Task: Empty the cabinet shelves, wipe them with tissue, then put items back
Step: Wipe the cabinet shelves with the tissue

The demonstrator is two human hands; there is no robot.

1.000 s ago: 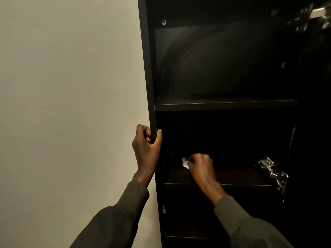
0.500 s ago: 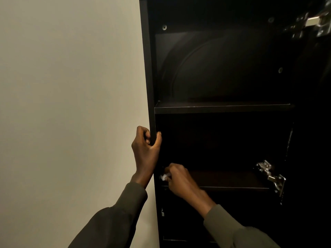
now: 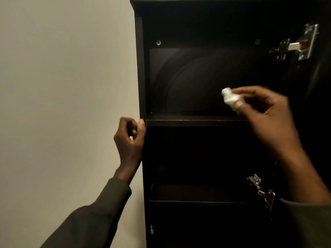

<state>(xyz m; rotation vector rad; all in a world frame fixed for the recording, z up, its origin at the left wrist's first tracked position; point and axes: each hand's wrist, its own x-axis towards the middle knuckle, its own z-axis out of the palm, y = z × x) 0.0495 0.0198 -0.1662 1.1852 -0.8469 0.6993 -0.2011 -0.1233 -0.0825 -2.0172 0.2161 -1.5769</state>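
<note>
Up at center-right, the right hand (image 3: pixel 265 111) is pinching a tissue wad (image 3: pixel 229 98) above the upper shelf (image 3: pixel 197 120); left hand (image 3: pixel 129 138) is curling empty by the cabinet edge (image 3: pixel 140 77). That loose fingertip pinch could be letting it drop.

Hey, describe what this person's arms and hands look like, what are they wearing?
Both arms wear long, dark olive-grey sleeves: the left sleeve ends in a plain cuff at the wrist, the right sleeve is pushed up the forearm. The left hand and right hand are bare, without gloves.
</note>
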